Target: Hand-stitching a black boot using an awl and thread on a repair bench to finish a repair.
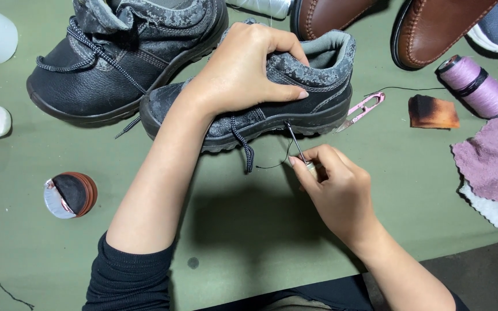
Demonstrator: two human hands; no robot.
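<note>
Head view: we see two black work shoes near the table's far edge. Our left hand (243, 72) clamps over the nearer shoe (260, 109); our right hand (335, 187) pinches one awl (296, 141), tip at its sole. Two brown loafers (387, 20), one lilac thread spool (475, 86) and one pink snips (364, 109) lie toward the far right corner.

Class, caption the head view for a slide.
Left hand steadies black leather shoe; right hand pushes metal awl at its sole.

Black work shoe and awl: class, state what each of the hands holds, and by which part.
Left hand grips the black work shoe over its upper. Right hand holds the stitching awl by its handle, tip at the sole edge.
</note>
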